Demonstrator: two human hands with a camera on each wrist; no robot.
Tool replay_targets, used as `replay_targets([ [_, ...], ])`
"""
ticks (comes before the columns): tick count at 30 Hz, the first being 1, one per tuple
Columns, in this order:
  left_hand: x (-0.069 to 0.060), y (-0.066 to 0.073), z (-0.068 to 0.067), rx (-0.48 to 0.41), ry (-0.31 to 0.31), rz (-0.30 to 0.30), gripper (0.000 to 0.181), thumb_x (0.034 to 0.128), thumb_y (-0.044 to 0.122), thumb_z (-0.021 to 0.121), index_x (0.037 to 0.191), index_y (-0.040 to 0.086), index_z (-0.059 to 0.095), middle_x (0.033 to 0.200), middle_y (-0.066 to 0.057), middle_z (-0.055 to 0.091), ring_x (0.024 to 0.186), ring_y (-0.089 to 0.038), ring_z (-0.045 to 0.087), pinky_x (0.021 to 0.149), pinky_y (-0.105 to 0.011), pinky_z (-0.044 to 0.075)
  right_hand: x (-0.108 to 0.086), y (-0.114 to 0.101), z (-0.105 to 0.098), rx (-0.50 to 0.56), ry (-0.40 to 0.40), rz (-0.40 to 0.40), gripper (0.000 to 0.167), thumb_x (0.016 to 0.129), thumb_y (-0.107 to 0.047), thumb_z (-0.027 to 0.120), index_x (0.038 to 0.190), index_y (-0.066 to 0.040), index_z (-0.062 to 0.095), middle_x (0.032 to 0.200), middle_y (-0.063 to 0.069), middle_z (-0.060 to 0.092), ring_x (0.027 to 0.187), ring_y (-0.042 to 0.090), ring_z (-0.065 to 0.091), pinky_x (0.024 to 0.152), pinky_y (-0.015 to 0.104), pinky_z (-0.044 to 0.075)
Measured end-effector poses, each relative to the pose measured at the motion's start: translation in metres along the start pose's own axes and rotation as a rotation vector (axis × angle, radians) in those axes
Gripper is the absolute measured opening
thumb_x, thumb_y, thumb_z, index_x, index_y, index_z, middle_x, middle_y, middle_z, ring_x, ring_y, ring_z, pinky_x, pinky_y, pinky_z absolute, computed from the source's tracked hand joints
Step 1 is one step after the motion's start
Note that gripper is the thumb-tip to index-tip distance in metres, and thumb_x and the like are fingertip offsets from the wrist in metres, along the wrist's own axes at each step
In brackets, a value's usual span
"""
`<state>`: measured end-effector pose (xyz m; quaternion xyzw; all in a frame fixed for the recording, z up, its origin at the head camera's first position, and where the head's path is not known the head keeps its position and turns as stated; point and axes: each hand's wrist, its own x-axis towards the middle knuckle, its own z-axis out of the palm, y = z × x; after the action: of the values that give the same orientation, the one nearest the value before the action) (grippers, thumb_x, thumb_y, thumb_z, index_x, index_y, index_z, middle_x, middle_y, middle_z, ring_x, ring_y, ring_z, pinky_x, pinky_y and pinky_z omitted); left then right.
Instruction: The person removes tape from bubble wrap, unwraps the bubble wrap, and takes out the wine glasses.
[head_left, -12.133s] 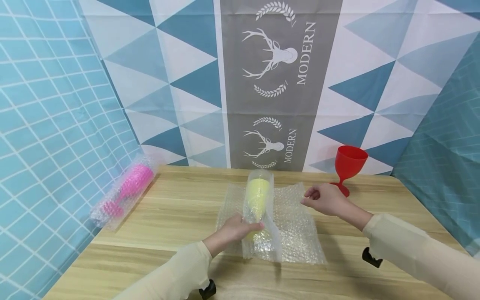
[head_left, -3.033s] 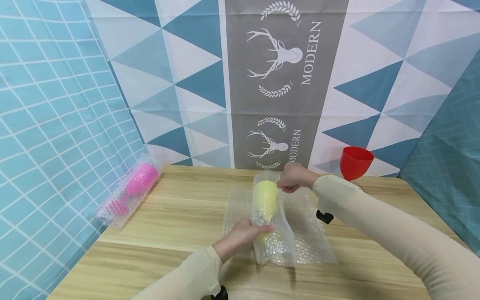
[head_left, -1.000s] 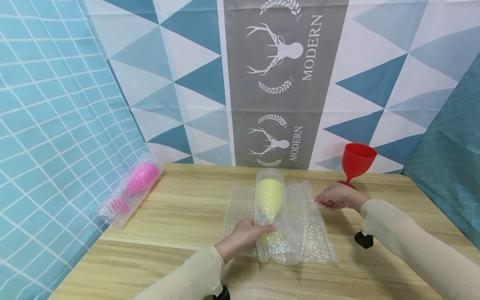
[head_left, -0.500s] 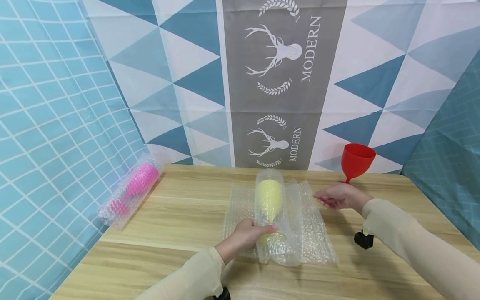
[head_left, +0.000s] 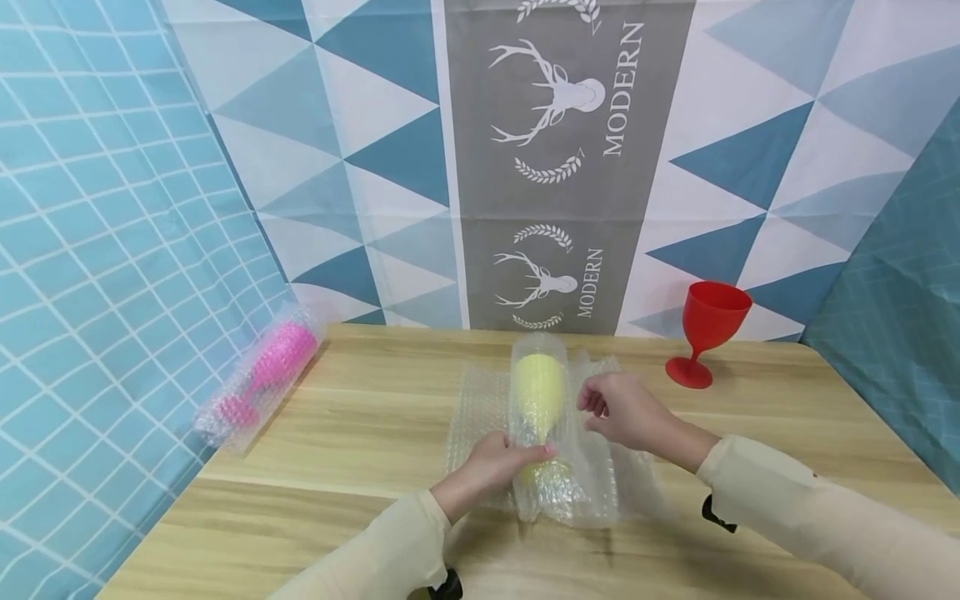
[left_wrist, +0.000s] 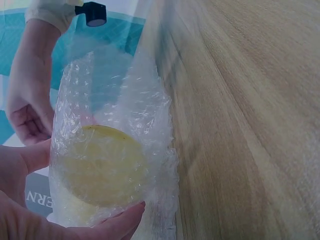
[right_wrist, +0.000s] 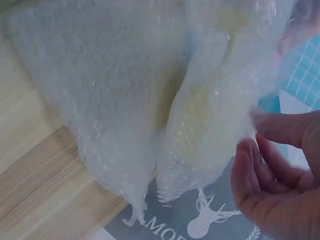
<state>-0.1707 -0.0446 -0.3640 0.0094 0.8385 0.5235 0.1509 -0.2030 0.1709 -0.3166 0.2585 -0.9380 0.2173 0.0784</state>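
A yellow goblet (head_left: 540, 383) lies rolled in clear bubble wrap (head_left: 480, 404) on the table, its cup toward the wall. My left hand (head_left: 489, 468) grips the roll around the goblet's stem, thumb across the top. In the left wrist view the round goblet base (left_wrist: 107, 165) shows through the wrap between thumb and fingers. My right hand (head_left: 621, 410) is just right of the roll, fingers curled. In the right wrist view its thumb and fingers (right_wrist: 245, 160) meet at the edge of the wrap, seemingly pinching it; the contact is partly blurred.
A red goblet (head_left: 714, 321) stands upright at the back right, behind my right hand. At the far left, a pink goblet (head_left: 279, 358) lies rolled in bubble wrap against the blue tiled-pattern cloth. The wooden table (head_left: 360, 417) meets a patterned backdrop (head_left: 547, 167) behind.
My right hand has moved left from the sheet's right edge toward the roll, and the sheet's right part has lifted and blurred. My left hand keeps its hold on the roll.
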Motion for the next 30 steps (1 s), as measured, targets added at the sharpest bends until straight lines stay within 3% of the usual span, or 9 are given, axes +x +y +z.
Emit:
replay_targets([
  [2,0.000,0.001,-0.001,0.000,0.002,-0.001,0.045,0.0763,0.046,0.074,0.079,0.009,0.049,0.075,0.000,0.044,0.071,-0.017,0.044,0.057,-0.027,0.038,-0.002,-0.002,-0.001,-0.027,-0.038,-0.042,0.021,0.068,0.004,0.080,0.081,-0.006,0.066,0.077,0.004,0.068,0.070,0.011,0.059,0.065,0.022,0.054],
  [8,0.001,0.002,-0.001,0.009,0.011,0.000,0.049,0.0759,0.046,0.075,0.087,0.003,0.054,0.080,-0.003,0.049,0.076,-0.019,0.049,0.062,-0.029,0.042,-0.009,0.010,-0.002,-0.093,-0.113,-0.043,0.025,0.065,0.009,0.078,0.082,-0.007,0.067,0.077,0.004,0.066,0.070,0.011,0.055,0.064,0.023,0.051],
  [14,0.001,0.001,-0.001,0.006,-0.002,0.010,0.048,0.0770,0.046,0.074,0.089,0.002,0.058,0.084,-0.004,0.054,0.080,-0.019,0.051,0.065,-0.028,0.044,-0.021,0.024,0.021,-0.136,-0.098,-0.183,0.031,0.061,0.019,0.066,0.076,-0.008,0.063,0.073,0.001,0.059,0.067,0.009,0.052,0.060,0.022,0.049],
  [17,0.001,0.001,0.000,0.003,-0.005,0.014,0.046,0.0773,0.045,0.074,0.091,0.003,0.060,0.087,-0.004,0.057,0.082,-0.019,0.053,0.068,-0.029,0.045,-0.027,0.029,0.033,-0.123,-0.122,-0.236,0.030,0.066,0.020,0.063,0.077,-0.008,0.064,0.074,0.001,0.060,0.069,0.010,0.055,0.062,0.023,0.052],
  [23,0.001,0.002,0.000,0.008,-0.010,0.015,0.054,0.0782,0.046,0.073,0.103,0.000,0.062,0.104,-0.011,0.066,0.096,-0.024,0.060,0.087,-0.046,0.051,-0.035,0.033,0.044,-0.116,-0.190,-0.261,0.013,0.077,-0.001,0.074,0.084,-0.006,0.064,0.078,0.000,0.059,0.071,0.005,0.052,0.062,0.021,0.050],
  [30,0.001,-0.001,-0.008,0.026,-0.088,0.012,0.064,0.0797,0.053,0.069,0.111,-0.003,0.062,0.106,-0.014,0.068,0.099,-0.027,0.063,0.093,-0.053,0.050,-0.038,0.035,0.043,-0.100,-0.249,-0.210,0.041,0.070,-0.030,0.084,0.093,-0.006,0.060,0.084,-0.002,0.056,0.074,0.004,0.045,0.065,0.023,0.046],
])
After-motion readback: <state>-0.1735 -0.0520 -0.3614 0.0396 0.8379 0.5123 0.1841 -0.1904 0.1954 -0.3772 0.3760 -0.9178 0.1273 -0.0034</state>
